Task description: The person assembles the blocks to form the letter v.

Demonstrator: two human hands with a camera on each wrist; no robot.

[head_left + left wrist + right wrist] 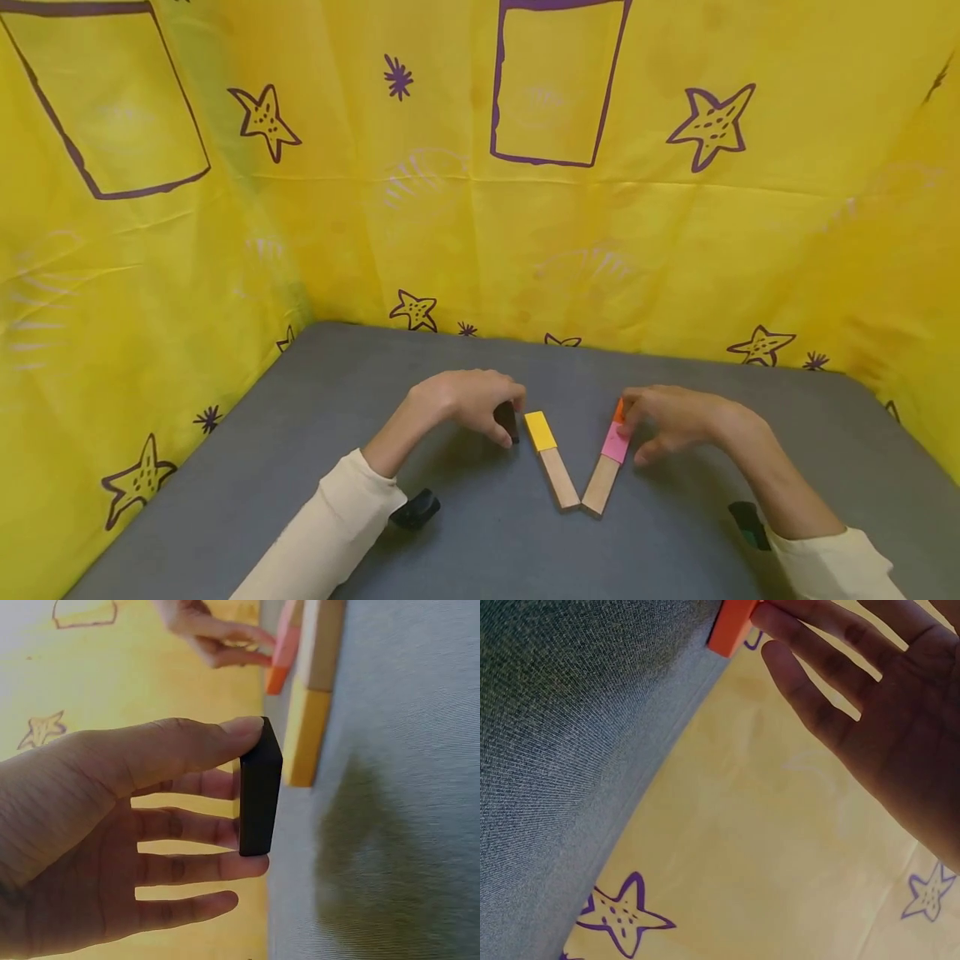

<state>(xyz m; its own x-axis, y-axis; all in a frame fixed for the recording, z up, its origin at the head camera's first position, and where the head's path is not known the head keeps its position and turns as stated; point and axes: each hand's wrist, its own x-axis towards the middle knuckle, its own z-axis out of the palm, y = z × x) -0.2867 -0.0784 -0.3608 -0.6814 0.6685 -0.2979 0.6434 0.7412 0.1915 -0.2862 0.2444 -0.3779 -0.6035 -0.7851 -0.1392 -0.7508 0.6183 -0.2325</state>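
Note:
My left hand (476,404) pinches a black block (260,799) between thumb and fingers, just left of a yellow block (540,431). End to end with the yellow one lies a plain wooden block (559,479). A second row has an orange block (731,628), a pink block (615,444) and another plain wooden block (602,486). Together the two rows form a V, its point towards me. Fingers of my right hand (675,417) touch the far end of the second row, around the orange block, while the thumb stands apart from it.
The blocks lie on a grey table top (480,550). Yellow cloth walls (450,242) with purple starfish drawings enclose it at the back and sides. Dark straps sit at both wrists.

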